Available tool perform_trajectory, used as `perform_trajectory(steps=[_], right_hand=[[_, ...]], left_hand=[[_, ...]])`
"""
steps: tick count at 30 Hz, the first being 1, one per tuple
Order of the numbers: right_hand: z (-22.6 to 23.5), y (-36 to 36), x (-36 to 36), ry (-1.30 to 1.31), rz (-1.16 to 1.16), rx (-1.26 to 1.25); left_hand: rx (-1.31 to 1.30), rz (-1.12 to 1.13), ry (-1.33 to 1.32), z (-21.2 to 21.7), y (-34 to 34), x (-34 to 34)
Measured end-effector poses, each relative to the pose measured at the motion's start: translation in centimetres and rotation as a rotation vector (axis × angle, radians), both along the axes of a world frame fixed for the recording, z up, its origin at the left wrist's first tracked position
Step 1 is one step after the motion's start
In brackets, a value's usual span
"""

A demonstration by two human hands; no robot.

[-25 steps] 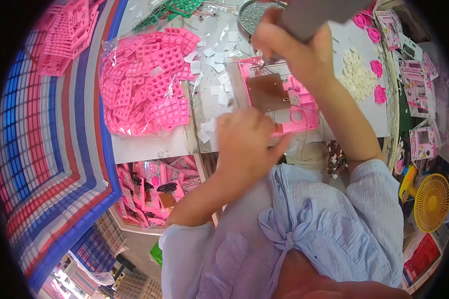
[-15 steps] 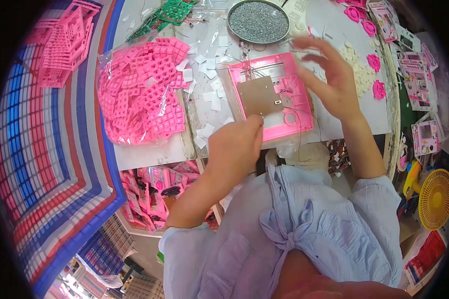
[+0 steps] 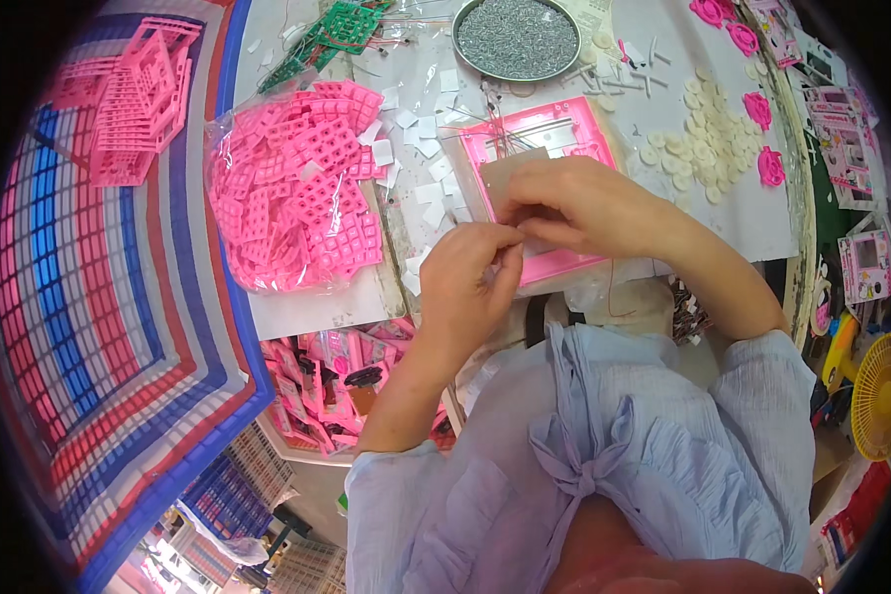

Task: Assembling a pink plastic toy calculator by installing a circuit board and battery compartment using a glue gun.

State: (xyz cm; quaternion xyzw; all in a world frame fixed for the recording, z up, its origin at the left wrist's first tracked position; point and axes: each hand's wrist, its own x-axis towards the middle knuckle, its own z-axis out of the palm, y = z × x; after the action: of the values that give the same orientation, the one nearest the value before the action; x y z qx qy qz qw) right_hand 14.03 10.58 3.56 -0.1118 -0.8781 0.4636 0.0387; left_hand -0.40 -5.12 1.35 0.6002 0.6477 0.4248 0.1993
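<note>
Head view — hands [image 3: 584, 203] at pink casing [image 3: 562, 266], bits [image 3: 517, 38] in dish [image 3: 515, 78]

The table [image 3: 752, 226] carries a bag [image 3: 297, 188] left of the left hand [image 3: 465, 282], a dish [image 3: 517, 38] beyond the right hand [image 3: 579, 203], discs [image 3: 708, 139] to its right and, seemingly, a case [image 3: 554, 268] beneath.

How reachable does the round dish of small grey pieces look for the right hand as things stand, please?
Probably yes: the dish lies uncovered beyond the pink case, and nothing tall seems to block the right hand.
</note>
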Motion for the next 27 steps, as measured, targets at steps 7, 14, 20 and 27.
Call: perform_trajectory(steps=[7, 14, 20, 27], right_hand=[[1.2, -0.3, 0.7, 0.012, -0.033, -0.107], [1.0, -0.9, 0.5, 0.019, -0.053, -0.04], [0.5, -1.0, 0.7, -0.014, -0.09, -0.005], [0.5, -1.1, 0.7, -0.009, -0.091, 0.009]], left_hand=[[-0.173, 0.102, -0.378, -0.4, -1.7, 0.7], [-0.305, 0.073, -0.468, -0.7, -1.5, 0.2], [-0.268, 0.069, -0.237, -0.5, -0.9, 0.3], [-0.149, 0.07, 0.089, -1.3, -0.6, 1.0]])
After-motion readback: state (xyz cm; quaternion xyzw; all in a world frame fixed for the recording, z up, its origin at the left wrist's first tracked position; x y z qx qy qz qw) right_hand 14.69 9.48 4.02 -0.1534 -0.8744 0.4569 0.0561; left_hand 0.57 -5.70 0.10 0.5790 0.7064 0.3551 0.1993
